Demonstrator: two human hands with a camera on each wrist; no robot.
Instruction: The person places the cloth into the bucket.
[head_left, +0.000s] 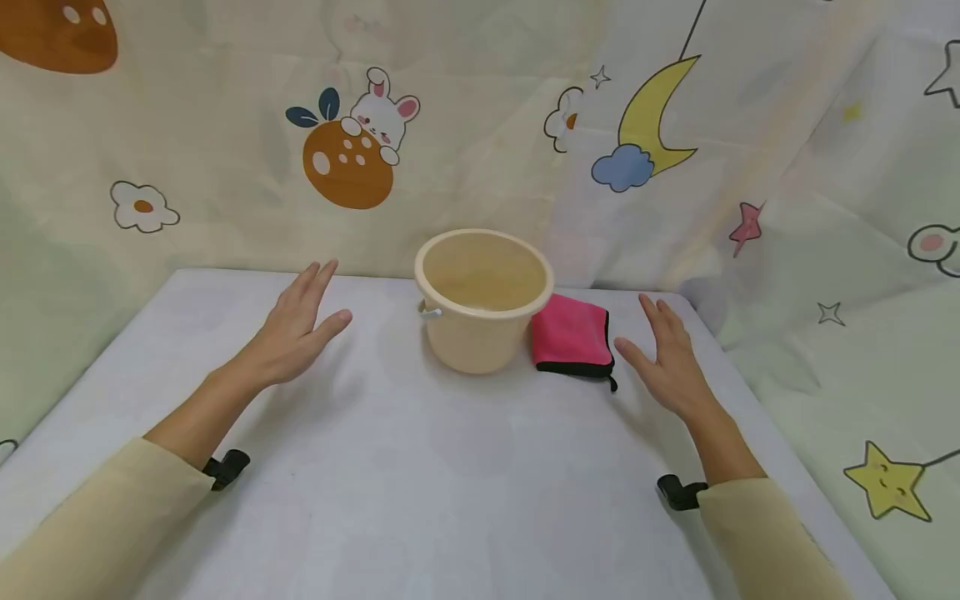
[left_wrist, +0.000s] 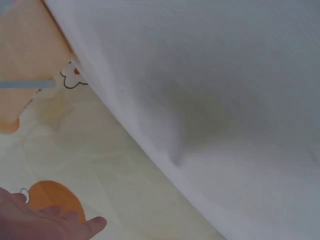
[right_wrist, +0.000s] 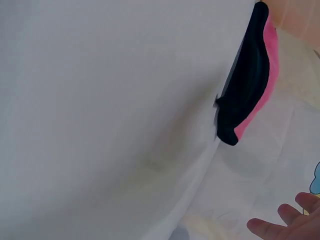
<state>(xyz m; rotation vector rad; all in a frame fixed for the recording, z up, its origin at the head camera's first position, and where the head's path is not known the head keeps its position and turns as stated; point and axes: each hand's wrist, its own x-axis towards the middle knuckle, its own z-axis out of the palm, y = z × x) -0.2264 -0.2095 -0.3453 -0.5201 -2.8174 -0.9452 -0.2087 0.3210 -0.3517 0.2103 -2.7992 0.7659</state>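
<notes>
A cream plastic bucket [head_left: 480, 342] stands upright near the back of the table, its handle end showing at the left side. Beside it on the right lies a pink folded cloth pouch [head_left: 572, 332] with black edging and a small black tab. My left hand [head_left: 288, 329], fingers extended and holding nothing, hovers over the table left of the bucket. To the right of the pouch my right hand [head_left: 670, 358] is held with spread fingers, also holding nothing. In the right wrist view the pouch [right_wrist: 247, 75] shows its black side; part of the bucket [left_wrist: 30, 55] appears in the left wrist view.
A white cloth covers the table [head_left: 420, 483]. Behind it and along the sides hangs a patterned curtain [head_left: 480, 125] with cartoon drawings. Each wrist carries a black strap mount [head_left: 227, 469] at the sleeve's edge.
</notes>
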